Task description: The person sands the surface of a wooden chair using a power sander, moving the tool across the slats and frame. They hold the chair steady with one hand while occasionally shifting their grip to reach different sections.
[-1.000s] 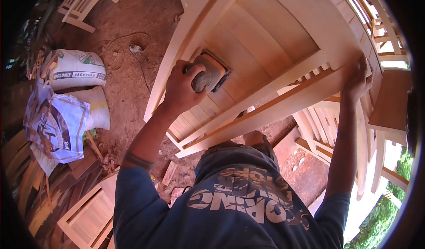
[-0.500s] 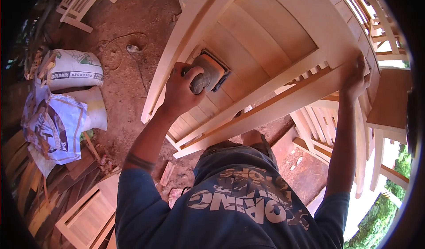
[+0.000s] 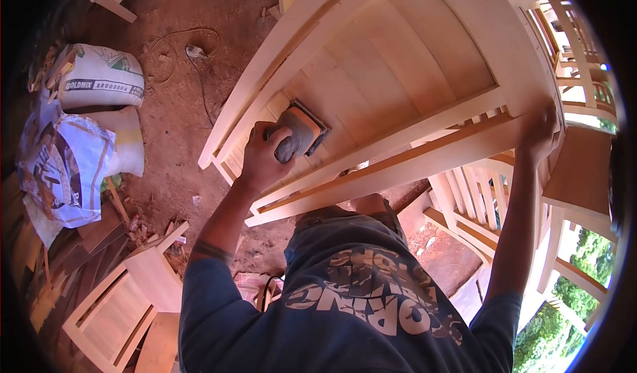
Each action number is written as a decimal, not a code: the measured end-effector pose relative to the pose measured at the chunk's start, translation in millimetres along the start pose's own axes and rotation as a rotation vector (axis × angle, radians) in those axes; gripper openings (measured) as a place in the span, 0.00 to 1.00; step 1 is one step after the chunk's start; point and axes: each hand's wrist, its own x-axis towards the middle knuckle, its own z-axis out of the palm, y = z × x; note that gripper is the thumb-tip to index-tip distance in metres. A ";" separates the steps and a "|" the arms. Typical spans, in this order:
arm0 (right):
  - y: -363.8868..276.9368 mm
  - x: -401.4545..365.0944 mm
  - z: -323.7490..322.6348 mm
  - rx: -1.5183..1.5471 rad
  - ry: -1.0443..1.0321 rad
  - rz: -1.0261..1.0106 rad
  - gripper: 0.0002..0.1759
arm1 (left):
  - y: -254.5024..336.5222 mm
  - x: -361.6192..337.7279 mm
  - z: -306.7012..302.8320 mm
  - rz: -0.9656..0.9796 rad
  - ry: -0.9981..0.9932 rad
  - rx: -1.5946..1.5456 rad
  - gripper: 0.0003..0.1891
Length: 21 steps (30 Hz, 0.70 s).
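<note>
- Sander, orange and grey with a dark square base: located on the slatted inner face of a pale wooden panel, toward its narrower end.
- Left hand: closed over the sander's rounded grey body, thumb along the near side; the tool lies directly against the palm and fingers, its base projecting beyond them, forward and to the right.
- Right hand: well apart from the sander, in contact with the panel's wide end at the right; finger position partly hidden, so cannot tell how firmly it grips.
- Long rail: pale wood, along the panel's near side, between the sander and the person's body.
- Slatted wooden piece: below the rail, left of the right forearm.
- Printed white sack, marked GOLDMIX: on reddish floor, far left, above a crumpled blue-white sack.
- Thin cord: on the floor, between sacks and panel.
</note>
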 end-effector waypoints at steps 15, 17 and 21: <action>32.8 21.5 -19.3 -0.154 -0.113 -0.196 0.20 | 26.7 31.2 -2.9 0.037 0.042 0.026 0.28; 8.8 5.3 -1.7 0.117 -0.016 0.021 0.19 | 22.5 19.4 0.3 -0.012 0.009 0.031 0.29; 4.2 -4.5 1.3 0.112 -0.030 0.015 0.17 | 28.6 4.8 4.9 0.049 -0.052 0.080 0.30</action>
